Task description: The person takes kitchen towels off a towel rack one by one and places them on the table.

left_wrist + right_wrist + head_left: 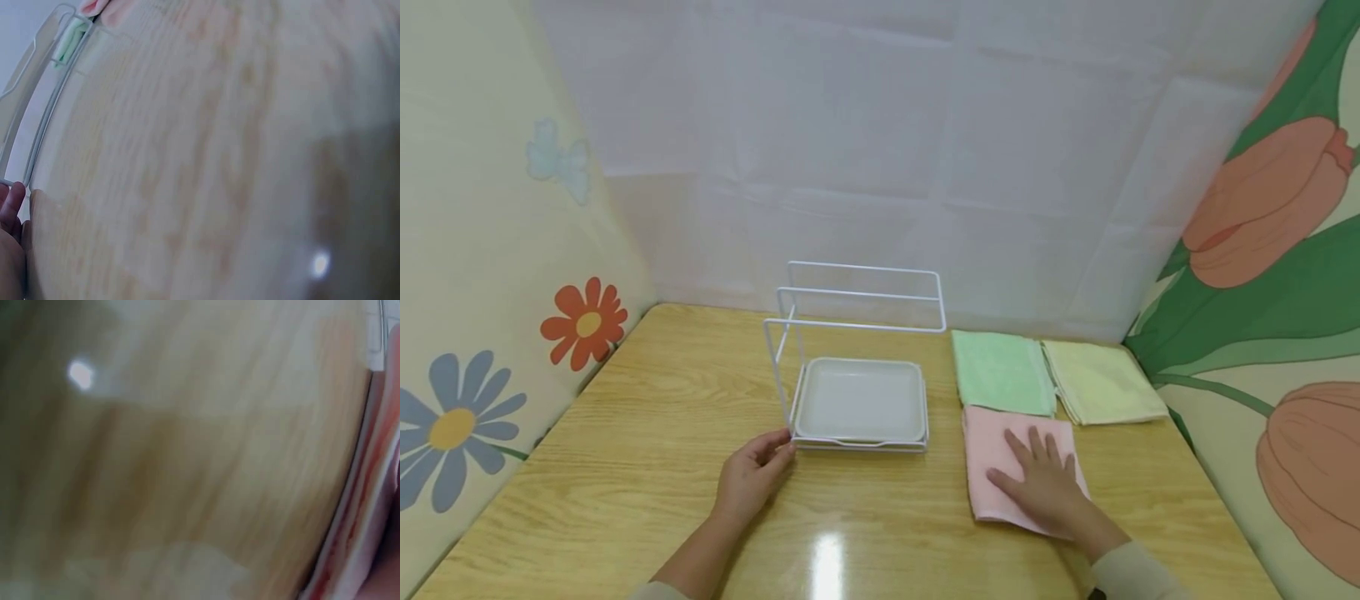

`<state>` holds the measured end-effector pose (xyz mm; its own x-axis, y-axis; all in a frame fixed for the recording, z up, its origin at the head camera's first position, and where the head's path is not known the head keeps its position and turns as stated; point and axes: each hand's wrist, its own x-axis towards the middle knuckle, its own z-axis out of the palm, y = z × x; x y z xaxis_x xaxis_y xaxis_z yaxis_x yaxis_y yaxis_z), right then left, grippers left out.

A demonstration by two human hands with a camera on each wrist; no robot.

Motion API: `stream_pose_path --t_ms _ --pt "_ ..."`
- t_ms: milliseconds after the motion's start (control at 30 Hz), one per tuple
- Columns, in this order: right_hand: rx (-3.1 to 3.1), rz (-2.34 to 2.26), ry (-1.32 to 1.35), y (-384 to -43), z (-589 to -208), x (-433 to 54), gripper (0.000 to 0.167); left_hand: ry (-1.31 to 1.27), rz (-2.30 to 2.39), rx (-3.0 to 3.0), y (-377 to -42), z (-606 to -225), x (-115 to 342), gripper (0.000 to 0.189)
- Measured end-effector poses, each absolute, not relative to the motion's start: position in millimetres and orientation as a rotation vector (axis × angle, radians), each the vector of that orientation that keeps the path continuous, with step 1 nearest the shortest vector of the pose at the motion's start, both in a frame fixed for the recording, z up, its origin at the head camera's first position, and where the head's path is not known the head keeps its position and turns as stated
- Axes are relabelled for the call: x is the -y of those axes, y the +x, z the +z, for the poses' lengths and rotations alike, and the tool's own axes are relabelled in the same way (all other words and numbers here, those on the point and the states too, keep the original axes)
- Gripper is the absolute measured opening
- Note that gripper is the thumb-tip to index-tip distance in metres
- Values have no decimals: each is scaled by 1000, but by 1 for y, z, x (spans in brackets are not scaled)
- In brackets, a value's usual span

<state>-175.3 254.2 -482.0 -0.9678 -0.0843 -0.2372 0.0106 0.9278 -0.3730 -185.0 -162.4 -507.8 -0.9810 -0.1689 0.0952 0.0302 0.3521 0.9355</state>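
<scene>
A white wire rack (pixel 856 328) stands mid-table with a shallow white tray (pixel 861 402) in its base. My left hand (pixel 751 477) pinches the rack's near left corner between thumb and fingers; the left wrist view shows a fingertip (pixel 17 191) against the wire. On the right, my right hand (pixel 1043 483) lies spread on a folded pink cloth (pixel 988 450), palm down. Behind that cloth are a folded green cloth (pixel 1003 372) and a folded yellow cloth (pixel 1103 382). In the right wrist view, the pink cloth's layered edge (pixel 359 528) shows beside the hand.
The wooden table (pixel 647 433) meets a white sheet (pixel 850 167) at the back. Flower-printed panels (pixel 467 275) border it on the left, with a tulip-printed panel (pixel 1270 358) on the right.
</scene>
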Motion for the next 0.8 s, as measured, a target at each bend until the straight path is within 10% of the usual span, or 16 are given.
stream_pose_path --t_ms 800 --pt "-2831 -559 -142 -183 -478 -267 83 129 -1731 2431 -185 -508 164 30"
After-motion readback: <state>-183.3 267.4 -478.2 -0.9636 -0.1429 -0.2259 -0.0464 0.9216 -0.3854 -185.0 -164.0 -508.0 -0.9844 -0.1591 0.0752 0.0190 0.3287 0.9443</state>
